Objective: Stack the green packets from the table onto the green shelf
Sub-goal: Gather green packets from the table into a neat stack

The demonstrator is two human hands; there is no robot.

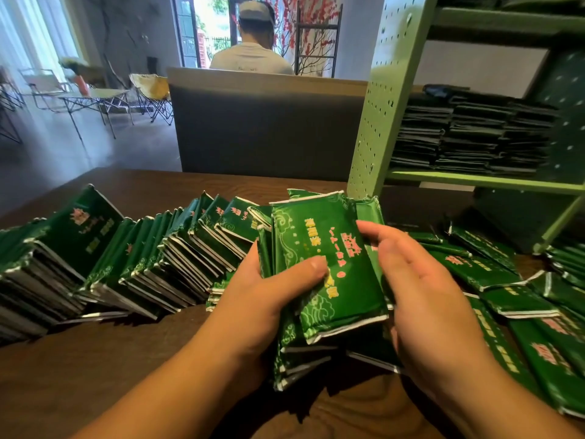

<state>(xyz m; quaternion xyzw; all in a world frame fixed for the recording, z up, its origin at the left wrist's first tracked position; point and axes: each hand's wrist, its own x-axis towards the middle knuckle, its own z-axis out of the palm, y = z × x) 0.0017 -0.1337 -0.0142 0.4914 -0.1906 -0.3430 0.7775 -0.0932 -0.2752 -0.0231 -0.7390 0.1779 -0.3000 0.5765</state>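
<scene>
Head view: left of the grip, a long leaning row of glossy green foil packets (pixel 126 258) lies on the dark brown wooden table (pixel 95 375). Left hand (pixel 269 293) and right hand (pixel 424 289) clasp a held bundle of green packets (pixel 323 264) between them, thumb across its face, long axis tilted away. Right of and above the grip stands the pale green perforated metal shelf (pixel 386 99) holding dark stacked packets (pixel 468 134)
</scene>
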